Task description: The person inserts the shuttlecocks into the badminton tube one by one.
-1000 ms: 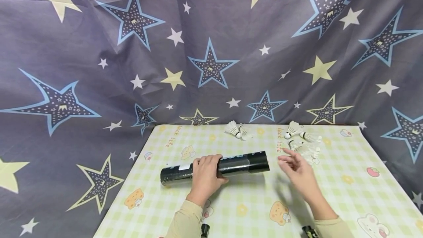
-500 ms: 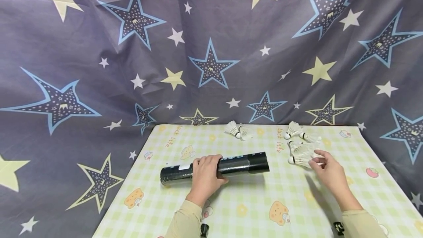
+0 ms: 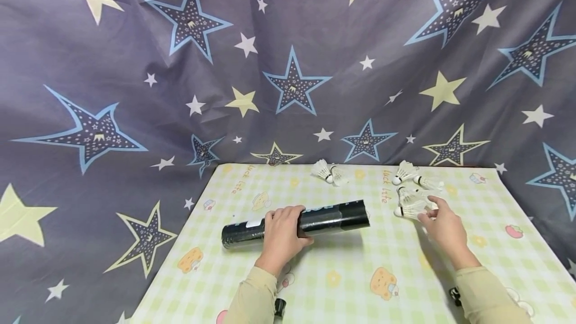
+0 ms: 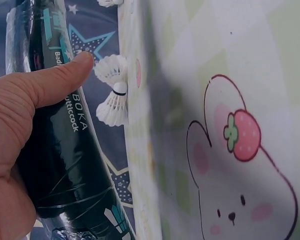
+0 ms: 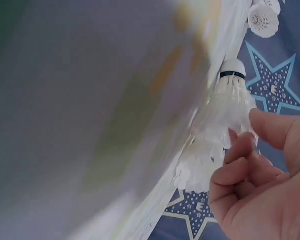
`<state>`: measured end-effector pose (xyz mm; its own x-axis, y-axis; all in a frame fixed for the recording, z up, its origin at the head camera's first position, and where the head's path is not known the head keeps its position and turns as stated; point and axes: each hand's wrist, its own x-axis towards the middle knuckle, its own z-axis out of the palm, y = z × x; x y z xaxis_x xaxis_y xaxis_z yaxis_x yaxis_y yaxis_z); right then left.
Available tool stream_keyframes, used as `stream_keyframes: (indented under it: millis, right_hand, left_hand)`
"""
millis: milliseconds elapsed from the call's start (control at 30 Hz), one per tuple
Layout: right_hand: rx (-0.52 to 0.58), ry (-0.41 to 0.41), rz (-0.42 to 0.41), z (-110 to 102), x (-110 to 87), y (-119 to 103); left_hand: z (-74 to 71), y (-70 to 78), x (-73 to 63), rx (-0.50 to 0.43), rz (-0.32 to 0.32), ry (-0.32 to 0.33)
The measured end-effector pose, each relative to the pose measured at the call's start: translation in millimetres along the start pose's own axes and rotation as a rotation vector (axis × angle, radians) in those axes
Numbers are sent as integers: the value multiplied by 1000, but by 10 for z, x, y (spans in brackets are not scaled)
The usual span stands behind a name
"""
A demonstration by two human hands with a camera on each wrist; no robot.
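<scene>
Having been just beside the tube's right end a second ago, the right grip [image 3: 447, 234] is now reaching farther right over the tabletop [image 3: 355, 259], its thumb and fingers curling at the feathered skirt of the nearest shuttlecock [image 3: 409, 211]; whether they are truly pinching, the views are not showing. That shuttlecock is lying in the far right part, its cork pointing left, with other shuttlecocks [image 3: 405, 171] crowding just beyond it, while a far pair [image 3: 321, 170] is lying well apart to the left. Meanwhile the left grip [image 3: 283, 236] is clamping round the middle of the black tube [image 3: 333, 218], whose right end is seemingly riding higher. By its look, the shuttlecock is promising to be very light, its skirt springy yet easily bent, so the firm cork is offering the safest hold, and any skirt hold is calling for a soft touch. The tube is looking stiff and light, but its glossy surface is probably being slippery, so the wrapping mid-length hold is suiting it.
</scene>
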<state>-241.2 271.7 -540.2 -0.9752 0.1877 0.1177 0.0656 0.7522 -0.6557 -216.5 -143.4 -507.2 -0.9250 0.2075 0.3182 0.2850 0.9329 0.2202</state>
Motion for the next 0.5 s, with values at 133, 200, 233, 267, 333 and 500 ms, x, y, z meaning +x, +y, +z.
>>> stream_keyframes:
  millis: [133, 200, 233, 267, 333, 500]
  right_hand:
    - [83, -32, -27, 41, 19, -104]
    - [173, -69, -26, 42, -4, -171]
    - [224, -89, -22, 32, -25, -215]
    - [286, -113, -17, 19, -54, -268]
    - [396, -151, -20, -23, -118, -385]
    - [499, -174, -147, -73, -284, -703]
  left_hand:
    - [-30, -10, -14, 4, -10, -8]
    - [-14, -10, -7, 5, -10, -12]
    - [-8, -10, -5, 7, -11, -15]
    - [0, -9, -4, 7, -11, -18]
    - [20, -8, -3, 9, -12, -25]
    - [67, 19, 9, 22, -9, -19]
